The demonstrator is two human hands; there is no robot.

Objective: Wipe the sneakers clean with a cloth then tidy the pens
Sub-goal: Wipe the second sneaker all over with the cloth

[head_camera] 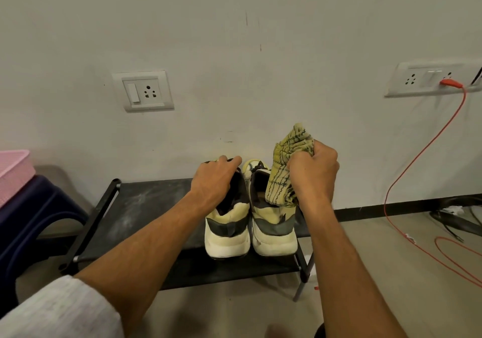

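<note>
- The left hand (217, 174) is reaching over the top of the left sneaker (228, 223), its fingers curled down across the tongue and collar; whether they are actually gripping the shoe or only resting on it is not clear from this angle.
- The right hand (311, 172) is clenching a yellow-green cloth (285, 165) in a closed fist, fingers pressed together around the bunched fabric, one end sticking up above the knuckles and the other hanging below them.
- The right sneaker (273, 229) is sitting directly under that hanging end, the fabric dangling at its opening, just beside the fist's thumb side.
- Both sneakers are standing side by side, touching, heels toward the camera, on a dusty black rack (146, 207).
- To wipe well, I judge the left fingers should be pinning or lifting one shoe firmly so it is not sliding on the rack, while the right hand is folding the cloth into a flatter pad instead of a loose wad.
- The pale heels and midsoles, nearest the wrists, look scuffed, so they are probably deserving firm strokes.
- No pens are showing anywhere near either hand; that part is not yet started.
</note>
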